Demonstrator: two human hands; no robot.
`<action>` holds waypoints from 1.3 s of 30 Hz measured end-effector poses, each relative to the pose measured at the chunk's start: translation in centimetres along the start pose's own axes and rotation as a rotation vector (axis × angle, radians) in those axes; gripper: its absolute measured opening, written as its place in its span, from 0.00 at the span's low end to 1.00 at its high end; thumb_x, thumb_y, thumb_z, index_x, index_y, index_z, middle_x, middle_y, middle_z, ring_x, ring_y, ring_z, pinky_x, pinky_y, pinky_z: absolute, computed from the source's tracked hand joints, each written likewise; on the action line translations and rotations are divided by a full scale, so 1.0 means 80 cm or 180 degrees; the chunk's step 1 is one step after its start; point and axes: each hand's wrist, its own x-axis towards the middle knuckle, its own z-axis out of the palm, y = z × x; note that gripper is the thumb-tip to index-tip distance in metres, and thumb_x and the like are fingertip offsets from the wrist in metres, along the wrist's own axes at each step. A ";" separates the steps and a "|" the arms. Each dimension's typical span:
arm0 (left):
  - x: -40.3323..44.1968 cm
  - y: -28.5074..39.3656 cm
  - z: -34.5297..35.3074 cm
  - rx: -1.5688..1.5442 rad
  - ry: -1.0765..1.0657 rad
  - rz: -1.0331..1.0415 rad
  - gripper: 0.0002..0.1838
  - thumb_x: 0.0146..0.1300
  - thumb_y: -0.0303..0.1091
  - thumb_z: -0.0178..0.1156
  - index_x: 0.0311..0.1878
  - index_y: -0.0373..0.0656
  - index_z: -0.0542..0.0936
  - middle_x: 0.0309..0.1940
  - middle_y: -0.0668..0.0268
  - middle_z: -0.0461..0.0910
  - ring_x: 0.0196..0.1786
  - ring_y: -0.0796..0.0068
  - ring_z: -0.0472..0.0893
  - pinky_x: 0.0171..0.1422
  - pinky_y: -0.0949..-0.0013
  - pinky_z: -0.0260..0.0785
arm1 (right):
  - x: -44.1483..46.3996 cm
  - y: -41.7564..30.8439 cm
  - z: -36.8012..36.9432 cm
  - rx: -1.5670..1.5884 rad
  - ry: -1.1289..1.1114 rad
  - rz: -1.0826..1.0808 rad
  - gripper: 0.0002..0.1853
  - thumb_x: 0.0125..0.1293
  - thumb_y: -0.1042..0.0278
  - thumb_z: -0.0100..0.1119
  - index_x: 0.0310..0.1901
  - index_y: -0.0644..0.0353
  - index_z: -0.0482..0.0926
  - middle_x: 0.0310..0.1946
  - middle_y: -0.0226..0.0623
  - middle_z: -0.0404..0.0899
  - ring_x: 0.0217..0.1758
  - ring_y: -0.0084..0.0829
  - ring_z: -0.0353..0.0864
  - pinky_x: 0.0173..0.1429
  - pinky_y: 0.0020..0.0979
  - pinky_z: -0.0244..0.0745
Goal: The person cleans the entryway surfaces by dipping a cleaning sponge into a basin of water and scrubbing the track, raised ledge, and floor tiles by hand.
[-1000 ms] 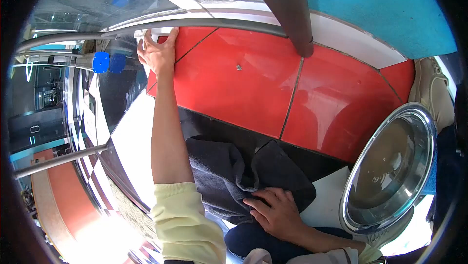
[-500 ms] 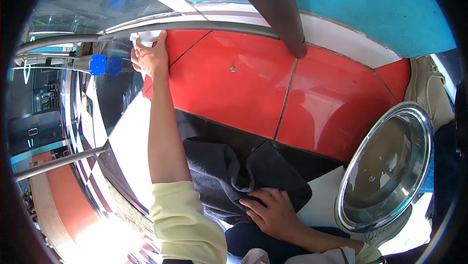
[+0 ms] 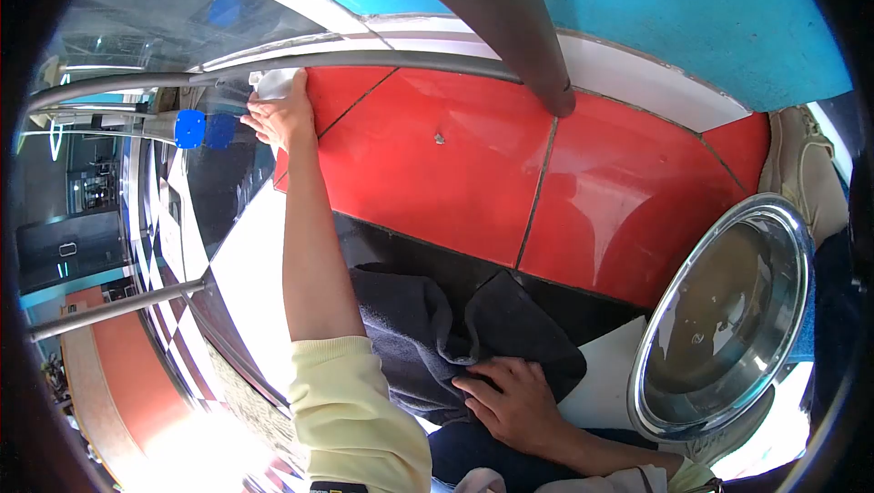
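Observation:
My left hand [image 3: 284,118] reaches out at the far left corner of the red tiles [image 3: 437,165]. Its thumb and bent fingers are around a small white object [image 3: 278,85], whose kind I cannot make out. Nearer to me, my right hand [image 3: 517,405] lies on a dark towel [image 3: 423,338], fingers loosely spread and not gripping it. The towel is draped in folds over my lap. A metal basin [image 3: 639,375] of murky brownish water is at my right side.
A thick dark pole [image 3: 510,20] meets the red tiles, and a thinner grey rail [image 3: 410,54] crosses behind them. Blue wall [image 3: 692,29] rises beyond. Glass and another metal rail [image 3: 118,306] are on the left. A beige shoe [image 3: 813,179] is by the basin.
The view has shifted slightly, so most things appear a little lower and to the right. My left hand's fingers look a bit straighter on the white object. The right hand stays on the towel.

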 end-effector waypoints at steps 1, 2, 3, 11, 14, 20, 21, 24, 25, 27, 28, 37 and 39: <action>0.001 -0.001 -0.003 -0.0174 -0.0082 0.0033 0.54 0.39 0.63 0.72 0.64 0.37 0.63 0.62 0.53 0.66 0.71 0.52 0.58 0.72 0.47 0.52 | 0.000 0.000 0.000 -0.0008 -0.0002 -0.0010 0.18 0.59 0.63 0.63 0.52 0.46 0.80 0.50 0.28 0.75 0.56 0.33 0.71 0.54 0.38 0.64; 0.003 0.000 -0.007 -0.0346 -0.0167 0.0066 0.54 0.39 0.62 0.72 0.64 0.37 0.62 0.62 0.53 0.66 0.70 0.52 0.59 0.72 0.48 0.53 | 0.000 0.000 0.001 -0.0015 0.0010 -0.0022 0.18 0.59 0.63 0.63 0.52 0.46 0.80 0.50 0.28 0.75 0.55 0.33 0.71 0.54 0.38 0.64; 0.002 0.004 -0.012 -0.0524 -0.0253 0.0102 0.54 0.38 0.60 0.73 0.64 0.37 0.62 0.62 0.53 0.66 0.69 0.52 0.61 0.71 0.49 0.55 | -0.001 0.001 0.002 -0.0025 0.0027 -0.0033 0.17 0.59 0.63 0.63 0.52 0.46 0.80 0.50 0.28 0.75 0.55 0.33 0.71 0.54 0.38 0.64; -0.009 0.016 -0.023 -0.0337 0.0004 0.0370 0.51 0.37 0.54 0.77 0.62 0.39 0.63 0.59 0.53 0.67 0.67 0.52 0.64 0.70 0.51 0.56 | -0.001 0.000 0.001 -0.0066 0.0021 -0.0018 0.17 0.59 0.62 0.63 0.52 0.46 0.80 0.50 0.29 0.75 0.55 0.33 0.71 0.53 0.38 0.64; -0.012 0.017 -0.026 -0.0301 0.0036 0.0596 0.52 0.35 0.55 0.77 0.62 0.40 0.64 0.59 0.54 0.67 0.67 0.53 0.63 0.70 0.51 0.56 | -0.002 0.002 0.004 -0.0056 0.0081 -0.0050 0.18 0.59 0.62 0.63 0.52 0.46 0.80 0.50 0.28 0.75 0.55 0.33 0.71 0.53 0.38 0.64; -0.009 0.018 -0.024 -0.0089 0.0090 0.0138 0.53 0.32 0.58 0.79 0.60 0.41 0.65 0.56 0.57 0.69 0.65 0.55 0.65 0.69 0.53 0.57 | -0.002 0.001 0.003 -0.0004 0.0035 -0.0017 0.18 0.59 0.62 0.63 0.53 0.46 0.80 0.51 0.29 0.75 0.55 0.34 0.71 0.53 0.39 0.64; -0.006 0.018 -0.023 -0.0096 0.0070 -0.0053 0.53 0.31 0.59 0.79 0.59 0.42 0.66 0.56 0.58 0.70 0.65 0.55 0.65 0.69 0.54 0.57 | -0.003 0.003 0.004 0.0015 0.0003 -0.0023 0.19 0.59 0.62 0.62 0.54 0.47 0.79 0.52 0.30 0.75 0.56 0.35 0.71 0.54 0.41 0.65; -0.004 0.016 -0.021 0.0070 0.0151 0.0127 0.54 0.28 0.63 0.78 0.57 0.43 0.66 0.56 0.58 0.69 0.64 0.55 0.65 0.69 0.54 0.58 | -0.002 0.003 0.004 0.0029 0.0001 -0.0047 0.20 0.59 0.62 0.61 0.54 0.48 0.79 0.53 0.31 0.75 0.57 0.35 0.71 0.55 0.42 0.65; -0.004 0.017 -0.021 0.0126 0.0154 0.0188 0.54 0.28 0.64 0.78 0.57 0.43 0.66 0.56 0.58 0.69 0.64 0.55 0.65 0.69 0.54 0.58 | -0.002 0.003 0.005 0.0028 0.0017 -0.0052 0.20 0.59 0.62 0.61 0.54 0.48 0.79 0.53 0.32 0.75 0.57 0.35 0.71 0.54 0.42 0.65; -0.004 0.019 -0.020 0.0168 0.0104 0.0012 0.55 0.27 0.65 0.78 0.58 0.42 0.66 0.56 0.58 0.68 0.64 0.55 0.64 0.68 0.53 0.57 | -0.002 0.002 0.003 0.0017 -0.0023 -0.0017 0.20 0.59 0.62 0.61 0.54 0.49 0.79 0.53 0.32 0.75 0.57 0.35 0.71 0.54 0.41 0.65; -0.005 0.019 -0.021 0.0193 0.0078 -0.0078 0.56 0.27 0.66 0.78 0.58 0.42 0.66 0.56 0.57 0.67 0.65 0.55 0.64 0.68 0.53 0.57 | -0.002 0.001 0.002 0.0013 -0.0046 0.0002 0.19 0.59 0.62 0.61 0.54 0.49 0.79 0.53 0.32 0.75 0.57 0.35 0.70 0.54 0.41 0.65; -0.011 0.002 -0.026 -0.0249 0.0000 -0.0025 0.52 0.29 0.66 0.77 0.58 0.46 0.71 0.55 0.52 0.66 0.61 0.54 0.62 0.66 0.54 0.58 | -0.004 0.005 0.007 0.0060 -0.0034 -0.0030 0.20 0.60 0.62 0.61 0.55 0.49 0.78 0.53 0.32 0.74 0.58 0.35 0.70 0.55 0.41 0.64; -0.013 -0.004 -0.025 -0.0446 0.0155 0.0073 0.49 0.31 0.64 0.78 0.55 0.44 0.73 0.54 0.52 0.67 0.60 0.54 0.63 0.66 0.54 0.58 | -0.003 0.003 0.002 0.0071 -0.0108 0.0002 0.20 0.60 0.62 0.61 0.55 0.49 0.78 0.54 0.32 0.74 0.58 0.35 0.69 0.56 0.41 0.64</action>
